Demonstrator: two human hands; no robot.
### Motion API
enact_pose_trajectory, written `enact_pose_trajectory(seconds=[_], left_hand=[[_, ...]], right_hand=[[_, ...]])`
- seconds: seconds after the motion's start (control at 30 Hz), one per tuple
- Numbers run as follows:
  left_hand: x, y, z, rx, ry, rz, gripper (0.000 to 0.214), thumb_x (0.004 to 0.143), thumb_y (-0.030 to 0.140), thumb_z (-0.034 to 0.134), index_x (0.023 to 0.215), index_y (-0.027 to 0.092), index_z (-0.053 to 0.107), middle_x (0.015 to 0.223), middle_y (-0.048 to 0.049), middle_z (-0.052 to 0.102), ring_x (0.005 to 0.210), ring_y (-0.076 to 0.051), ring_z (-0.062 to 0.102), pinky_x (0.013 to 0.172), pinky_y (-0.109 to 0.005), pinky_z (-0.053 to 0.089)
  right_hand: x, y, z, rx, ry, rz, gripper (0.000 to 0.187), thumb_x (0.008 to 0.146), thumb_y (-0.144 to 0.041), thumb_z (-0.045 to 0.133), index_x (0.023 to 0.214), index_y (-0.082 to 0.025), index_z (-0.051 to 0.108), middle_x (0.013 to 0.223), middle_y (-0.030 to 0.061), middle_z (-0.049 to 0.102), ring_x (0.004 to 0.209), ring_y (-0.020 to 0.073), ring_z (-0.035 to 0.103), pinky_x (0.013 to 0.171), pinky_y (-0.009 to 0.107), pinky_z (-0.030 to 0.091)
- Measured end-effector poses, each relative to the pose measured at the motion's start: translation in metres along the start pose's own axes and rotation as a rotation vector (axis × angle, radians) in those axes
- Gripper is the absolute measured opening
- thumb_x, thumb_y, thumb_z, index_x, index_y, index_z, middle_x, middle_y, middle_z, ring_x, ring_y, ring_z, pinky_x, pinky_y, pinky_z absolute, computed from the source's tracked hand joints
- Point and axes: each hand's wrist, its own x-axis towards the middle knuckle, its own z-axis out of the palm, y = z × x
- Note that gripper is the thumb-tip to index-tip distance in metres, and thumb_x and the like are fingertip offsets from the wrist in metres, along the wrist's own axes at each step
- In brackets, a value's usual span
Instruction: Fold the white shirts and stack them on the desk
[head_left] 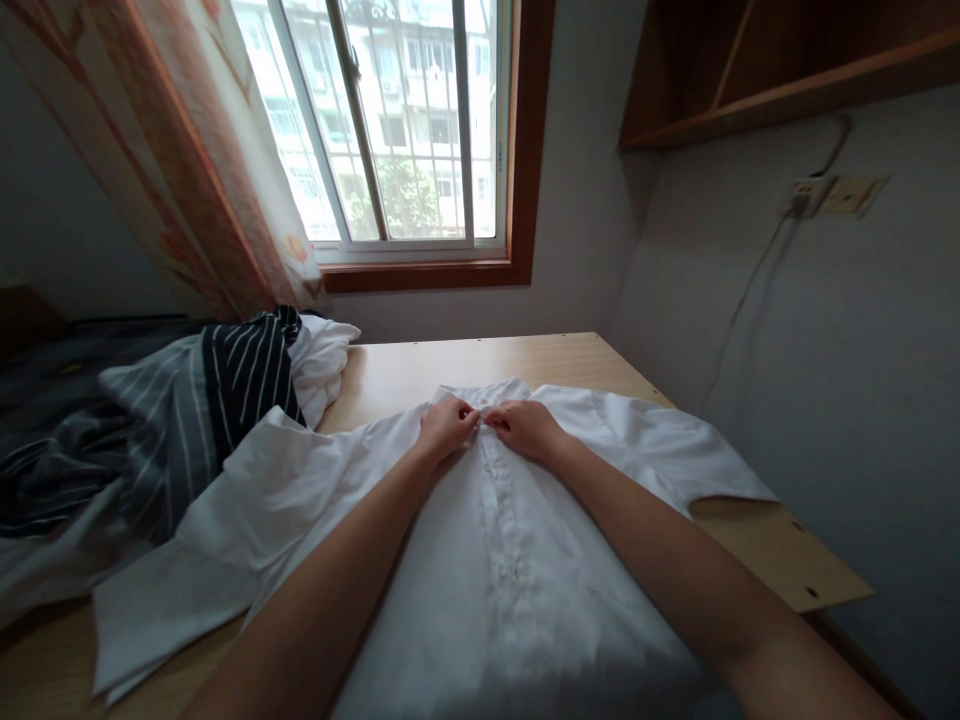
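Note:
A white short-sleeved shirt [525,560] lies front up on a light wooden table [465,365], collar toward the window. My left hand [444,426] and my right hand [525,426] meet at the top of the button placket, just below the collar. Both hands are closed in a pinch on the shirt's fabric there. Their fingertips nearly touch each other. The buttons run down the middle of the shirt toward me between my forearms.
A heap of striped dark and grey clothes [187,400] with a white garment [322,360] lies on the table's left. A window [405,130] with a patterned curtain [195,150] stands behind. A wall [825,330] with a socket [832,195] and a wooden shelf [787,70] borders the right.

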Motion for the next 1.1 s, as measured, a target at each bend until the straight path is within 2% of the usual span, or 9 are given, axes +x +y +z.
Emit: enact_pose_trajectory(seconds=[0.27,0.5,0.7,0.87,1.0,1.1], left_hand=[[0.003,-0.005,0.005,-0.059,0.02,-0.005,0.026,0.087,0.036,0.054,0.088,0.02,0.075,0.097,-0.0049,0.075,0.093,-0.022,0.065,0.076,-0.029,0.043],[0.006,-0.013,0.008,-0.223,0.035,0.016,0.022,0.081,0.034,0.058,0.081,0.02,0.075,0.081,-0.0026,0.075,0.08,-0.019,0.066,0.071,-0.028,0.045],[0.008,-0.02,0.009,-0.413,-0.032,0.02,0.025,0.076,0.035,0.059,0.081,0.017,0.076,0.071,-0.0033,0.073,0.068,-0.017,0.066,0.061,-0.023,0.047],[0.008,-0.021,0.009,-0.351,-0.038,0.052,0.025,0.076,0.034,0.058,0.077,0.015,0.075,0.067,-0.0036,0.071,0.065,-0.016,0.064,0.058,-0.023,0.047],[0.007,-0.019,0.008,-0.304,-0.029,0.059,0.023,0.077,0.033,0.058,0.073,0.016,0.073,0.067,-0.0027,0.07,0.069,-0.017,0.064,0.062,-0.024,0.046],[0.006,-0.017,0.006,-0.259,-0.008,0.056,0.019,0.078,0.031,0.06,0.078,0.018,0.073,0.074,-0.0027,0.072,0.077,-0.019,0.065,0.068,-0.026,0.046]], right_hand=[[-0.001,-0.001,0.004,0.063,0.026,0.007,0.027,0.092,-0.022,0.047,0.103,-0.023,0.071,0.108,0.0056,0.073,0.097,0.0187,0.066,0.083,0.027,0.044],[0.003,-0.002,0.012,0.223,0.086,0.14,0.025,0.089,-0.019,0.052,0.104,-0.022,0.072,0.109,0.0034,0.074,0.102,0.0183,0.066,0.086,0.026,0.046],[0.004,0.0,0.016,0.324,0.117,0.183,0.026,0.089,-0.022,0.054,0.106,-0.022,0.073,0.099,0.0026,0.075,0.09,0.0167,0.067,0.079,0.025,0.047],[0.005,0.001,0.014,0.36,0.112,0.156,0.024,0.088,-0.023,0.056,0.104,-0.022,0.074,0.09,0.0015,0.075,0.08,0.0149,0.066,0.072,0.024,0.045],[0.007,0.002,0.015,0.359,0.112,0.14,0.024,0.088,-0.022,0.055,0.102,-0.022,0.075,0.095,0.0022,0.076,0.084,0.0154,0.067,0.075,0.024,0.046],[0.008,0.003,0.017,0.344,0.11,0.149,0.023,0.089,-0.023,0.056,0.103,-0.022,0.074,0.097,0.0026,0.076,0.088,0.0163,0.068,0.077,0.024,0.047]])
